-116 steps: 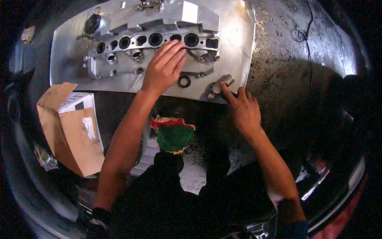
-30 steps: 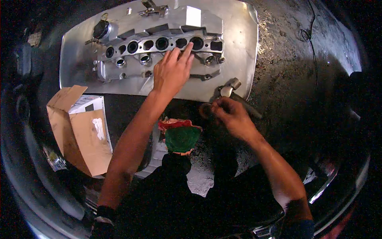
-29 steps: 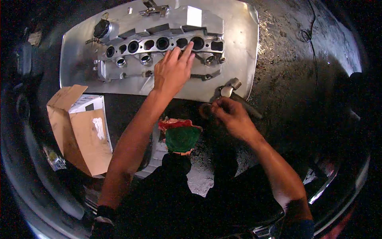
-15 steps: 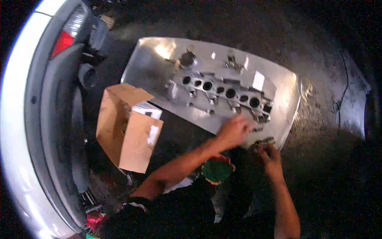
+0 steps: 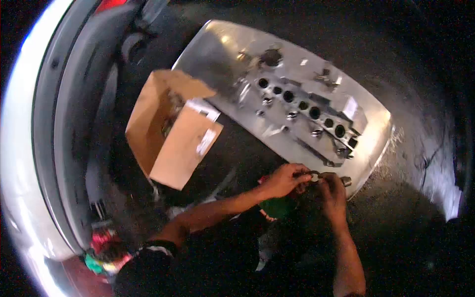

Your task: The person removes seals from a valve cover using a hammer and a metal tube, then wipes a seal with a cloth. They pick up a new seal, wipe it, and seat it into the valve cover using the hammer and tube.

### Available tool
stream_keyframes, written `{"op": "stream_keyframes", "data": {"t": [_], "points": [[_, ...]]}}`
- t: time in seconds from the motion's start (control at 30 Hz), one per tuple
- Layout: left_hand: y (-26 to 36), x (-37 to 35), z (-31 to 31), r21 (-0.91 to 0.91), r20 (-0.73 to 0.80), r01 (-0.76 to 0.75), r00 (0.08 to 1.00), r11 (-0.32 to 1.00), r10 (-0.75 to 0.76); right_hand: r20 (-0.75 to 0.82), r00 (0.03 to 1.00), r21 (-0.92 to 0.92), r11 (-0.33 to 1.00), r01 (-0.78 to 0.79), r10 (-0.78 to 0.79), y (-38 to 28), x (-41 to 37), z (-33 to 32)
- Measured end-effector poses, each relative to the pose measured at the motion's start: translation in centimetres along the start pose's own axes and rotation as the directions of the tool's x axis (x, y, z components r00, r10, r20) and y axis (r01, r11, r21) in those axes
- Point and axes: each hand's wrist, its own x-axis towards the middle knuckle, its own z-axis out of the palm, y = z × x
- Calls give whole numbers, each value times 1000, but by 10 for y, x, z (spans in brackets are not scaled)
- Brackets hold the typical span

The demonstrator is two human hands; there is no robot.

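Observation:
My left hand and my right hand meet just off the near edge of a silver panel. Between their fingertips is a small metal part with a ring-shaped opening. A cylindrical metal end sticks out past my right fingers. The fingers of both hands are closed at the part and cover much of it. Beyond them, a long metal engine part with a row of dark ports lies on the panel.
An open cardboard box stands left of the panel, with a white printed box at its opening. A round dark part and a smaller metal fitting lie along the panel's far side. A car bumper curves along the left.
My left hand has come down from beside the engine part to the small metal part at my right hand. The view has shifted, moving the panel and cardboard box within the picture.

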Motion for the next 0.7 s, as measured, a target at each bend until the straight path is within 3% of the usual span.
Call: {"op": "stream_keyframes", "data": {"t": [0.07, 0.13, 0.2, 0.27, 0.37, 0.4, 0.43, 0.47, 0.6, 0.7], "points": [[8, -10, -7, -14, -75, -19, 997, 1000, 18, -2, 1000, -23, 1000, 18, -18, 9, 6, 2], [-17, -3, -4, 142, -175, -199, 959, 970, 223, 11, 991, -39, 991, 131, -130, 5, 18, 10], [-22, -4, -5, 317, -215, -329, 889, 890, 405, 70, 997, 4, 1000, 14, -14, -1, 22, 15], [-27, -12, -14, 254, -272, -266, 903, 930, 332, 121, 984, 11, 991, -133, 131, 18, 32, 8], [-4, -25, -15, -17, -238, -150, 961, 989, 141, 169, 978, 173, 974, -149, 119, 12, 28, 23], [-4, -28, -24, 36, -216, -116, 969, 993, 121, 168, 980, 179, 974, -140, 110, 12, 28, 29], [-8, -32, -33, 48, -200, -149, 967, 988, 156, 170, 984, 164, 983, -85, 57, 2, 27, 39], [-14, -39, -37, -1, -233, -159, 960, 987, 154, 198, 967, 189, 962, -196, 158, -22, 22, 48], [-29, -48, -50, -178, -243, -125, 967, 976, 79, 242, 970, 165, 983, -74, 32, -13, 29, 64], [-38, -49, -45, -87, -336, -162, 934, 983, 124, 297, 948, 125, 980, -156, 113, -22, 21, 72]]}}
